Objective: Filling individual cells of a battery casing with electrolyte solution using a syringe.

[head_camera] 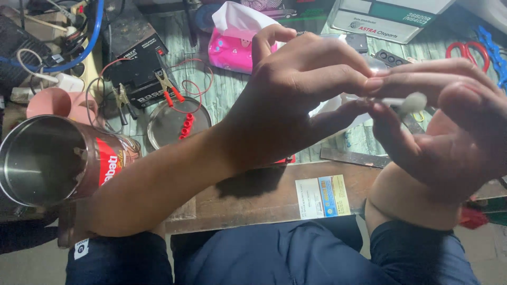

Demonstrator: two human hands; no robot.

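Observation:
My left hand point(296, 100) and my right hand point(454, 132) meet high over the workbench at the right of the head view. Between their fingertips they pinch a small white stick with a fluffy cotton tip point(411, 102). The left thumb and forefinger close on the stick's shaft, while the right fingers curl around the cotton end. Much of the stick is hidden by the fingers. Both forearms reach up from my lap, which is in dark blue trousers.
An open metal tin point(39, 158) with a red label stands at the left. A black battery point(138, 66) with clip leads, a round metal lid point(171, 124) holding red parts, a pink tissue pack point(232, 45), red scissors point(467, 50) and a printed card point(322, 196) lie on the bench.

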